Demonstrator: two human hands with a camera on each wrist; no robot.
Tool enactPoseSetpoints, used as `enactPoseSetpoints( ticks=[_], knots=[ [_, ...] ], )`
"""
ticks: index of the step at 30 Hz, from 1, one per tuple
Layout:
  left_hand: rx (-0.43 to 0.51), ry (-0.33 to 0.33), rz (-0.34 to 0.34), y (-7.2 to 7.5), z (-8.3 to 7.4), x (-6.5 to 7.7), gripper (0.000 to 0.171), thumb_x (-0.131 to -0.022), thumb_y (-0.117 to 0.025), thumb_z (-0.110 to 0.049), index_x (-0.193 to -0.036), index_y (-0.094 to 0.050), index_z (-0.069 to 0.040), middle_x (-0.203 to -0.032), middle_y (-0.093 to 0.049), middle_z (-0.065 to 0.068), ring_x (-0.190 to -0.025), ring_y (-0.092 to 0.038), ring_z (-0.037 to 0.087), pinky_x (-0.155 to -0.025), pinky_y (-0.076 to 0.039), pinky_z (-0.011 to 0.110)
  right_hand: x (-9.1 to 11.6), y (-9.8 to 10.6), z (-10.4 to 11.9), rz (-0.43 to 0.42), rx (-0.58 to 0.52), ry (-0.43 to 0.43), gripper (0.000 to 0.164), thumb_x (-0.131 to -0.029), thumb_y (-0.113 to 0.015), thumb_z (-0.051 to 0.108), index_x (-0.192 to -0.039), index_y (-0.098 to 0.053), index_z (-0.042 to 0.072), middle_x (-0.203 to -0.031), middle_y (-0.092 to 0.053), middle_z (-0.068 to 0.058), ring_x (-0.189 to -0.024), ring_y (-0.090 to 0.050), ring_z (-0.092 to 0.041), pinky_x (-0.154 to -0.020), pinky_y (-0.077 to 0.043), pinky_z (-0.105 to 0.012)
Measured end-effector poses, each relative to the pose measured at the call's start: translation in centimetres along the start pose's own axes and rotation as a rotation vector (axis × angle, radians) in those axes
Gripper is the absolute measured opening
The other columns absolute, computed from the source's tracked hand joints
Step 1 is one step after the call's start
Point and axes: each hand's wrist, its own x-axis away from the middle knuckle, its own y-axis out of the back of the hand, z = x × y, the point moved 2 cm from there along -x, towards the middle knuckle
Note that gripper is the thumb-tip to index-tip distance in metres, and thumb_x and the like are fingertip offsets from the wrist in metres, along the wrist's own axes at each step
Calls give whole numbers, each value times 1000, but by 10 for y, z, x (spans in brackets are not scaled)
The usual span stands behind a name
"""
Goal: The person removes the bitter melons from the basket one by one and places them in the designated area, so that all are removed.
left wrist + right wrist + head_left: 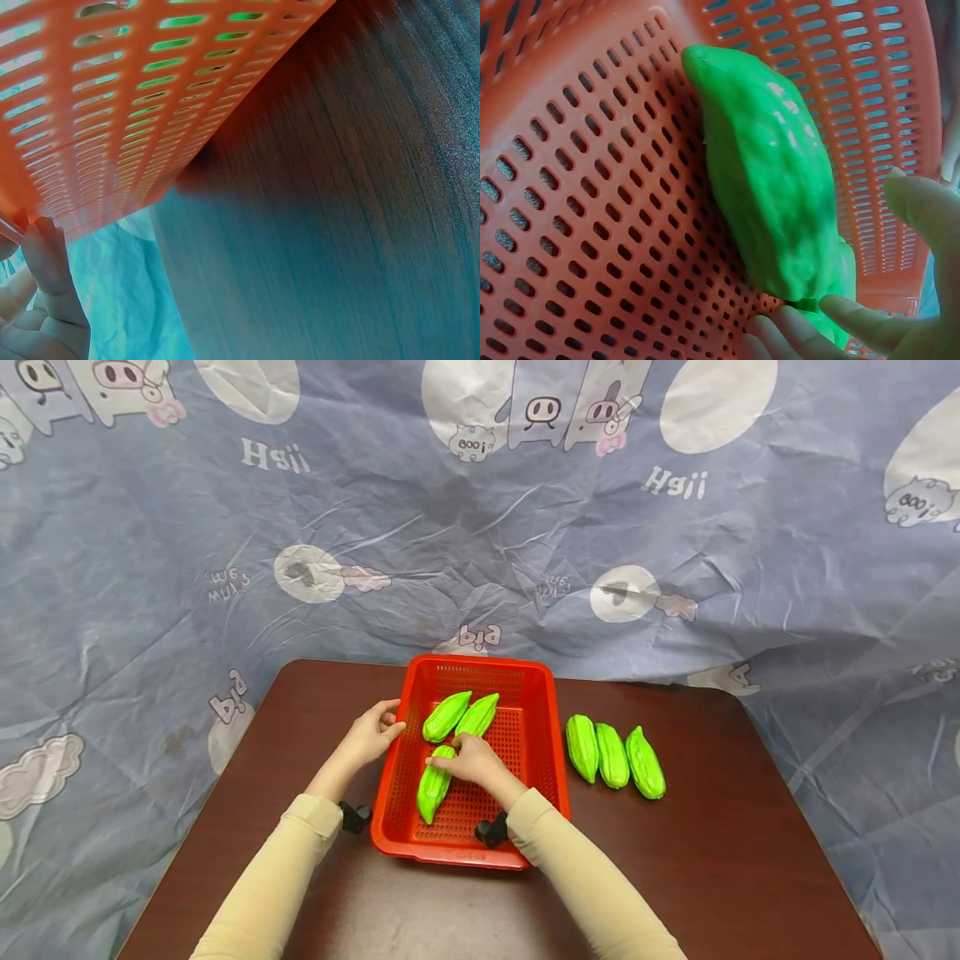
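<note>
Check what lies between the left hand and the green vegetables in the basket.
The red basket's left wall stands between the left hand and those green vegetables; the head view shows it.

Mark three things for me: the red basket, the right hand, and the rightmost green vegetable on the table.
Red basket [442, 852]: head view, front rim.
Right hand [480, 764]: head view, back of the hand.
Rightmost vegetable [647, 766]: head view, middle of its body.

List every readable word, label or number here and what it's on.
"Haii", twice, on the blue cloth.
"BOO¡", on cloud prints of that cloth.
"bia", seemingly flipped, lower on the cloth.
Two-line lettering on the cloth: too blurred to read.
Marks on the red basket's front rim: too small.
</note>
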Motion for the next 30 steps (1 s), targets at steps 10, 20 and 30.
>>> enactPoseSetpoints(
  ticks=[10, 20, 30],
  knots=[
    [-10, 0, -8, -1, 2, 0, 51, -100, -59, -17, -147, -43, -3, -113, -61, 20, -96, -64, 30, -79, -55, 38, 1, -10, 4, 120, -21, -39, 73, -85, -73, 45, -132, -51, -6, -128, -60, -22, -118, -59, -34, -99, -48, -45],
    [-13, 2, -3, 0, 0, 1, 51, -100, -58, -17, -147, -42, -4, -114, -61, 20, -97, -64, 30, -79, -55, 39, 1, -15, 9, 181, 69, 38, 75, -85, -74, 46, -138, -50, -2, -132, -59, -21, -123, -57, -33, -102, -46, -44],
    [-16, -11, -4, -1, 1, 0, 51, -100, -58, -16, -147, -42, -3, -113, -61, 20, -97, -65, 31, -77, -55, 38, -4, -21, 9, 191, 30, 41, 81, -83, -78, 39, -144, -43, 0, -134, -57, -24, -124, -56, -35, -102, -47, -46]
  ],
)
